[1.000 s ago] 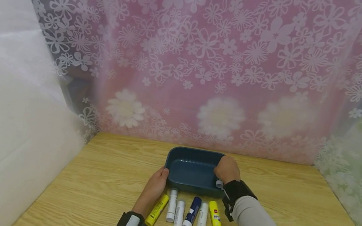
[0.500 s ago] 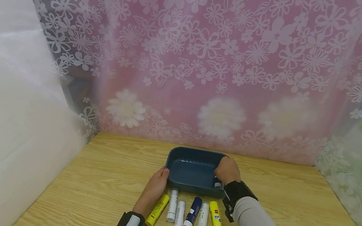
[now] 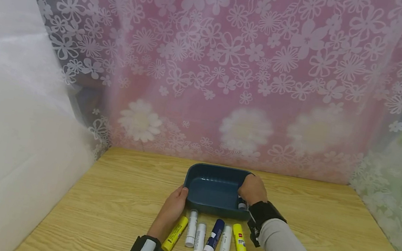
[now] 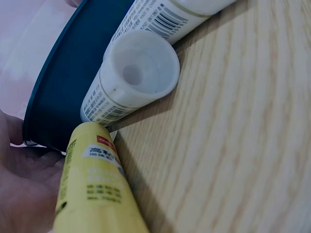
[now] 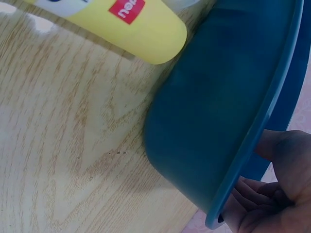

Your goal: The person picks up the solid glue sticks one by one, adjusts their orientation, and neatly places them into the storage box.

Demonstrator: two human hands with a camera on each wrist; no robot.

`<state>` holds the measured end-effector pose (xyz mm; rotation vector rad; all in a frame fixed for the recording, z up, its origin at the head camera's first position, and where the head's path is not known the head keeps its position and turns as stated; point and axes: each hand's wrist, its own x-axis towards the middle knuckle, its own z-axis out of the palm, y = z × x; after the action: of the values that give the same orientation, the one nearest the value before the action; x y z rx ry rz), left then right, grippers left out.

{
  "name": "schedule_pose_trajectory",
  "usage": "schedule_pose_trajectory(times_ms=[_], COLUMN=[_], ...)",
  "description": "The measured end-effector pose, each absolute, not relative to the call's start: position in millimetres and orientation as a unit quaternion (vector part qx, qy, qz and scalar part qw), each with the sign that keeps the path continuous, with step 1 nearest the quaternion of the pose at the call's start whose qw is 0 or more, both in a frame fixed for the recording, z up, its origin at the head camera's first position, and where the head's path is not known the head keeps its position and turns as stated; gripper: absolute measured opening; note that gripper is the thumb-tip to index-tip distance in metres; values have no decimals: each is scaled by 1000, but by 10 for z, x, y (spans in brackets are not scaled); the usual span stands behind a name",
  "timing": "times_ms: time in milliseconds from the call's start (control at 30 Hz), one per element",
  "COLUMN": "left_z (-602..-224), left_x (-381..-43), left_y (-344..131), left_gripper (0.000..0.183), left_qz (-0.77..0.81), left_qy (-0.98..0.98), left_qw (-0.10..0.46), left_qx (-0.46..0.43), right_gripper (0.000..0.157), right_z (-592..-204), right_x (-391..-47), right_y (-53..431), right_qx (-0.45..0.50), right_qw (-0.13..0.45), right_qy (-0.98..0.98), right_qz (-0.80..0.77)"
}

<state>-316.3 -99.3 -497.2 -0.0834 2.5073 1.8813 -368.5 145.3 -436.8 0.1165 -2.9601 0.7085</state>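
Note:
A dark blue plastic box [image 3: 212, 209] stands on the table. My left hand [image 3: 174, 203] grips its left end, the thumb over the rim and the other fingers mostly hidden behind the wall. My right hand [image 3: 253, 189] reaches over the right end, fingers curled inside and hiding most of a dark glue stick [image 3: 242, 204] whose pale end points toward me. In the right wrist view the front wall covers those fingertips and the stick. Before the box lie two yellow glue sticks [image 3: 240, 244], several white ones [image 3: 199, 243] and a navy one [image 3: 213, 238].
A wood-grain table [image 3: 111, 216] carries everything. Behind it hangs a pink floral curtain [image 3: 200, 78], with a white sheet [image 3: 10, 137] on the left and a translucent floral sheet [image 3: 398, 204] on the right. The box's left front corner is close to the nearest glue sticks.
Beneath my right hand the glue stick has shifted slightly and shows more of its dark body than a second ago. Both hands, the box and the sticks on the table stay nearly still.

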Motion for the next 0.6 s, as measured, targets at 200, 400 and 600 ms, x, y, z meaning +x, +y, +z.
schedule_pose_trajectory(times_ms=[200, 400, 600], left_z=[-4980, -4979, -4973], left_x=[-3165, -3161, -3145], left_y=[-987, -995, -1003], left_gripper=[53, 52, 53], left_qz=[599, 594, 592], left_qy=[801, 805, 805], left_qw=[2, 1, 2], left_qx=[-26, -20, -17], right_gripper=[44, 43, 44], right_z=[-4337, -4337, -4366], right_x=[-3662, -3685, -3700], right_y=[1462, 1473, 1488], right_qx=[41, 31, 45], right_qw=[43, 36, 53], right_qy=[-965, -966, -963], right_qz=[257, 256, 259])
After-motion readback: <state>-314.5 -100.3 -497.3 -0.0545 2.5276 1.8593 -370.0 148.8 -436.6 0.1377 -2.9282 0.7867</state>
